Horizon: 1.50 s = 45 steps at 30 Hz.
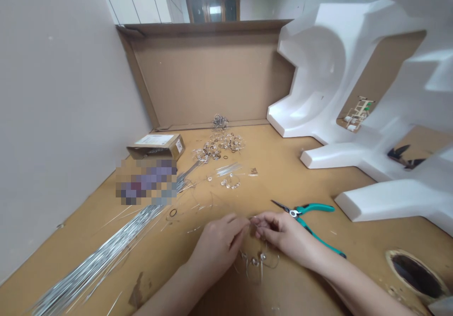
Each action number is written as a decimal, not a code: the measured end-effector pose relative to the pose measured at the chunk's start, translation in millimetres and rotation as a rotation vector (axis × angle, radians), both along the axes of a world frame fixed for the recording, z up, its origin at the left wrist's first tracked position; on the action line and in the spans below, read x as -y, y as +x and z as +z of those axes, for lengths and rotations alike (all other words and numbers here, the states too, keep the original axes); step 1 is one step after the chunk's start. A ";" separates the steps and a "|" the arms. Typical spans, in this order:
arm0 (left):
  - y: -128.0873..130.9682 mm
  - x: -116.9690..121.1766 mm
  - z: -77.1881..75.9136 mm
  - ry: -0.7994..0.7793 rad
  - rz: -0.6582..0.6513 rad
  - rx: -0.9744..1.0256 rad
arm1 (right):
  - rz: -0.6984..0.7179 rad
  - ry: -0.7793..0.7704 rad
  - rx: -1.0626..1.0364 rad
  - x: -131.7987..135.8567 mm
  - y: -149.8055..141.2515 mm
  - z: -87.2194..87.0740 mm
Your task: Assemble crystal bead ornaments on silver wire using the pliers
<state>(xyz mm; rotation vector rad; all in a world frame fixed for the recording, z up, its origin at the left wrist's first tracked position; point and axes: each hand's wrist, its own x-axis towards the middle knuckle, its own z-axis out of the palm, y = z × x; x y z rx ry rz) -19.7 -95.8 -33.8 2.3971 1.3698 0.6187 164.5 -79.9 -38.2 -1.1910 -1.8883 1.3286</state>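
Observation:
My left hand [221, 238] and my right hand [278, 231] meet over the near middle of the table. Both are closed in a pinch, fingertips almost touching, on a thin wire that the fingers mostly hide. Just below them hangs or lies a looped wire piece with clear beads [255, 261]; whether it joins the pinched wire I cannot tell. Beside my right hand, a pair of needle-nose pliers [314, 207] with green handles lies with its handles spread. To the left of my left hand stretches a long bundle of silvery wires [116, 247].
Farther back lie a pile of beaded wire loops [226, 143], short wire pieces [228, 169] and loose clear beads [230, 183]. An open cardboard box [173, 148] stands left, near a blurred object [146, 181]. White moulded foam [368, 202] rises on the right; a round hole [417, 273] sits near right.

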 end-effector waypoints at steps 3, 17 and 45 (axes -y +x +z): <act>-0.5 -1.0 1.1 -0.080 0.031 0.148 | 0.013 0.022 0.029 -0.8 3.0 0.2; 4.1 -2.2 -0.3 -0.460 0.115 0.512 | 0.067 0.042 0.035 1.6 2.6 1.2; -3.3 2.3 1.5 -0.480 0.008 0.506 | 0.079 0.073 0.101 11.0 -2.3 5.4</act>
